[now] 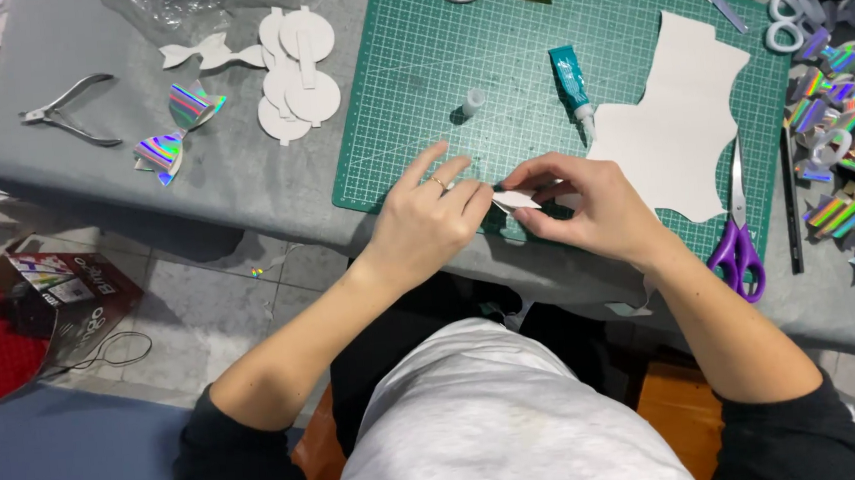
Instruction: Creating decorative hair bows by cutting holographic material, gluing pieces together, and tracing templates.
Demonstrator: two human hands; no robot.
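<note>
Both hands pinch 1 small white strip (515, 200) at the mat's (416, 80) 6 o'clock edge: the left hand (426, 220) grips with thumb and middle fingers, index finger stretched out; the right hand (585, 204) curls its fingertips on it. At 12 o'clock lie 1 glue tube (571, 80) and 1 cap (474, 99); at 3 o'clock, 1 white sheet (680, 122) and 1 pair of purple scissors (738, 238); at 10 o'clock, 1 pair of nippers (65, 110).

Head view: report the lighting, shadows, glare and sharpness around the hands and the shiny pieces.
Head view: even, soft light; the left hand and right hand cast only faint shadows on the green cutting mat; the small white piece they pinch is slightly soft; rainbow glare flares on the holographic bows at right; edges bend a little.
</note>
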